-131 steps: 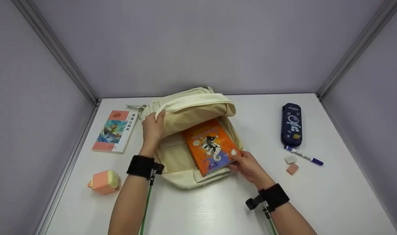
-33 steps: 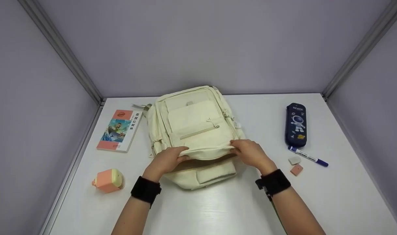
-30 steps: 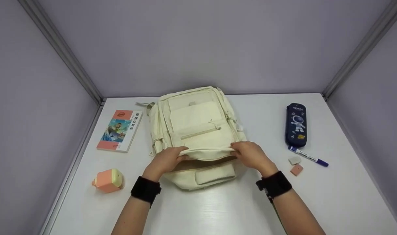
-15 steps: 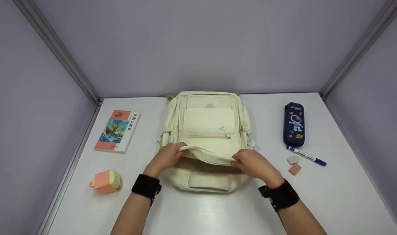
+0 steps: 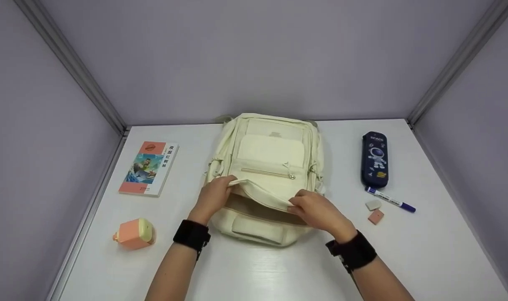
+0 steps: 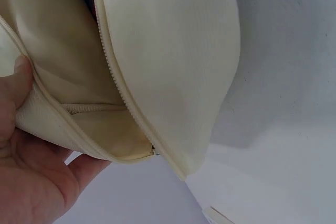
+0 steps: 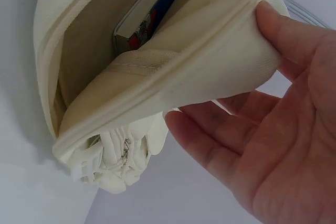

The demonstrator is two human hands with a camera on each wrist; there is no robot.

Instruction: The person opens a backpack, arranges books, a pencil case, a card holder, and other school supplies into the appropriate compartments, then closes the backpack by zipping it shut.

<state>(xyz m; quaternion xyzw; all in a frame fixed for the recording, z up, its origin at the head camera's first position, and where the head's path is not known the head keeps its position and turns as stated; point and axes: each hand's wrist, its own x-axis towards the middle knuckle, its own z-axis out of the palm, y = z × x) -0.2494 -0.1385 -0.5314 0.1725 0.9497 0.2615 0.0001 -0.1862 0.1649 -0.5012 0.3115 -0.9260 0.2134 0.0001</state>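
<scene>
A cream backpack (image 5: 270,152) lies on the white table with its unzipped mouth toward me. My left hand (image 5: 214,196) pinches the upper edge of the opening near its left end, thumb inside in the left wrist view. Farther right along that same edge, my right hand (image 5: 318,211) pinches the cloth, lifting it so the mouth gapes. Inside the bag, the right wrist view shows a corner of a book (image 7: 152,11) with blue and red on it; most of it is hidden by the cloth.
On the left are a paperback book (image 5: 149,167) and an orange and yellow bottle-shaped thing (image 5: 134,234). To the right lie a dark blue pencil case (image 5: 375,159), a purple-capped marker (image 5: 389,200), and two erasers, one white (image 5: 373,205) and one pink (image 5: 376,216). Walls enclose the table.
Earlier my right hand held an orange book at the bag's mouth; that hand now grips the bag's edge. The backpack has turned straighter and shifted right, with both hands keeping hold of the edge.
</scene>
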